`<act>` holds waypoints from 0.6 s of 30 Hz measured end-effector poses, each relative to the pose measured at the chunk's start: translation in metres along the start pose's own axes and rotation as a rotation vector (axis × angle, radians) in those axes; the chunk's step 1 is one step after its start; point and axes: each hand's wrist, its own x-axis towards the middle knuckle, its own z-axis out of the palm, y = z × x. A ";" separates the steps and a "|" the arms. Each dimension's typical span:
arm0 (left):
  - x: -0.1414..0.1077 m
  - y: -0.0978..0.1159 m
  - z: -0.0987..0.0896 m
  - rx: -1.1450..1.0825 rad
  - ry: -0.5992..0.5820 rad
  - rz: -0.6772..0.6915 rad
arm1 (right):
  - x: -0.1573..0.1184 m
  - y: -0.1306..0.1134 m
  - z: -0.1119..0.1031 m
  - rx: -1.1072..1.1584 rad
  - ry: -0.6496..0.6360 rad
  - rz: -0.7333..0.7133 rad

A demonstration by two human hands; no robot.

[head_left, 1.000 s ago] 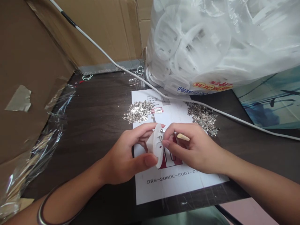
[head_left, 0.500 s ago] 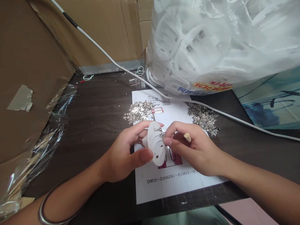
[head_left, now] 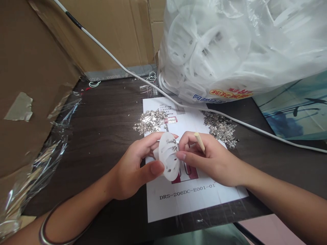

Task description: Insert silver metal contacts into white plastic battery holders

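My left hand (head_left: 139,165) is closed around a round white plastic part (head_left: 168,160), thumb on its near edge, the disc face turned to the right. Small metal clips (head_left: 174,148) show in its slots. Against the disc's right side, my right hand (head_left: 204,154) has thumb and index finger pinched. A thin pale wooden stick (head_left: 199,142) juts up from between its fingers; the stick's lower end is hidden. Both hands are above a printed sheet (head_left: 163,211). Behind them lie a pile of small metal pieces (head_left: 149,121) at left and another pile (head_left: 221,128) at right.
A large clear bag (head_left: 212,51) of white plastic parts stands at the back right. A white cable (head_left: 114,59) runs diagonally across the table. Cardboard walls (head_left: 117,34) rise behind and at left, with crumpled clear plastic (head_left: 48,153) along the left edge.
The wooden stick has swung more upright, with more of it showing above my right hand. My right fingers have shifted slightly at the disc, and its face is turned a little more toward me.
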 end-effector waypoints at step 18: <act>0.000 0.001 0.002 -0.012 -0.009 -0.044 | -0.002 0.000 -0.003 -0.181 -0.005 -0.072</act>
